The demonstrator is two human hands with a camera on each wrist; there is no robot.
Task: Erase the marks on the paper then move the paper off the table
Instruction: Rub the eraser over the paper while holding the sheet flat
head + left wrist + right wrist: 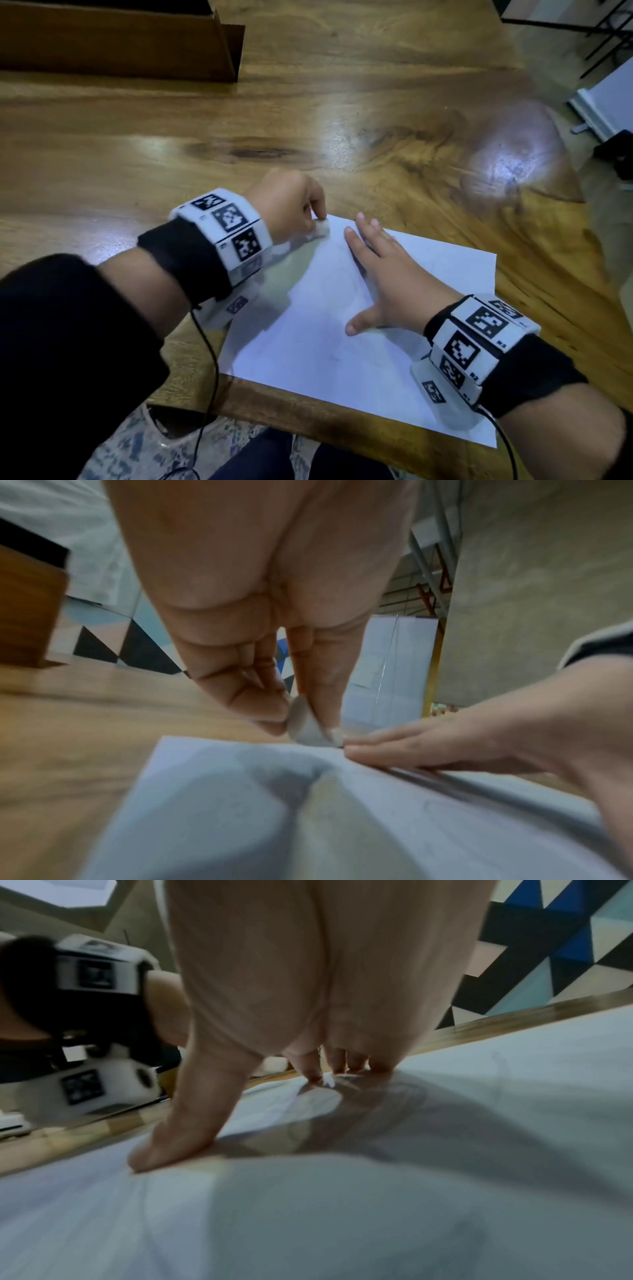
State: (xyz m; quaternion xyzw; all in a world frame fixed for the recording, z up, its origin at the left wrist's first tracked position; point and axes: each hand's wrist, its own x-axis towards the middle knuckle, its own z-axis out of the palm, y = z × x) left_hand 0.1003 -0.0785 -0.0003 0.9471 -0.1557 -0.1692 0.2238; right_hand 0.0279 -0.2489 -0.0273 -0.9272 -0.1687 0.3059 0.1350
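Broadly, the wooden worktop (342,102) fills the scene, with a dark wooden box (120,41) at its far left corner, well apart from the work. Nearer, the white paper (325,342) lies flat at the worktop's near edge, one corner jutting past it. Faint pencil marks (496,1058) show on the sheet. The right hand (394,281) presses down on the paper, fingers straight and spread. The left hand (291,209) pinches a small white eraser (320,230) at the paper's far corner, just beside the right fingertips.
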